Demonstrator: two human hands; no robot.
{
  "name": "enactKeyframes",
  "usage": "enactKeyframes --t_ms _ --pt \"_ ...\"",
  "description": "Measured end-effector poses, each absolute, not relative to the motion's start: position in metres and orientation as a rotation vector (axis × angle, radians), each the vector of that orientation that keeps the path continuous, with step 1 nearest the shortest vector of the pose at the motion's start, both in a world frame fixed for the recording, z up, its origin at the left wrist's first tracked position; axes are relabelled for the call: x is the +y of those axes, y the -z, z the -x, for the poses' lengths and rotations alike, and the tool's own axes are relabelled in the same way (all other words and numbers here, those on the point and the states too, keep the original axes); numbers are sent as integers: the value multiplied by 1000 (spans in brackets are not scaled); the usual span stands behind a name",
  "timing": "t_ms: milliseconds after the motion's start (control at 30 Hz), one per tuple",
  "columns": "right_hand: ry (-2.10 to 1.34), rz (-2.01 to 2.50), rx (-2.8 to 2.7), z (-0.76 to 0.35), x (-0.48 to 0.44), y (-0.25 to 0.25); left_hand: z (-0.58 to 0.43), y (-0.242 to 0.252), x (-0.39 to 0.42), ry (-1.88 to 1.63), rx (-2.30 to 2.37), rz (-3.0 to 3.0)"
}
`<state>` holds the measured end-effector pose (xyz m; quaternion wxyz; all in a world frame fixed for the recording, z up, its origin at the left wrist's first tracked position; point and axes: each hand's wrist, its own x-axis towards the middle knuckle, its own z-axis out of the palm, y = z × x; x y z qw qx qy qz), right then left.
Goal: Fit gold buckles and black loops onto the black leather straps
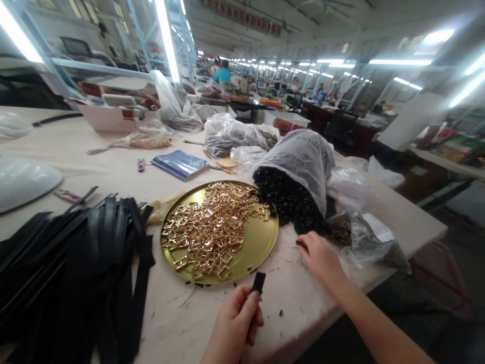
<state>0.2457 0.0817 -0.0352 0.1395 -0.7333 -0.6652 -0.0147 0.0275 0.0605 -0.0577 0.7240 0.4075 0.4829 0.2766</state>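
Note:
My left hand point(240, 313) is closed on a black strip point(258, 283), whose end sticks up between thumb and fingers below the tray. To the right, my right hand point(316, 253) pinches a small black piece point(302, 244) just in front of a heap of black pieces point(288, 197), which spills from a white plastic bag point(301, 151). Between the hands and the blue booklet lies a round gold tray point(261, 242) holding a pile of shiny gold-coloured metal buckles point(215, 222). Many long black strips point(102, 242) are heaped at the left.
Behind the tray lie a blue booklet point(179, 164), yellow-handled pliers point(223, 169) and plastic bags point(223, 134). A bag of small dark parts point(359, 237) sits right of my right hand. A white box point(109, 119) stands at the back left; a person in blue point(223, 73) is far off.

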Motion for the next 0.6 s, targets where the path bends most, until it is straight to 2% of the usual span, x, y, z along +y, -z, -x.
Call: enactKeyframes --t_ms 100,300,367,500,600 --pt "159 2220 -2018 -261 98 43 -30 56 60 -597 1060 -893" --pt "34 2106 -2005 -248 95 38 -28 45 53 -614 1050 -922" --pt "-271 1955 -1893 -232 86 31 -28 40 52 -634 1056 -929" --pt "-1168 1395 -1256 -188 62 16 -30 28 50 -737 1057 -950" --pt "-1388 1173 -965 -161 47 9 -25 21 45 -832 1083 -992"
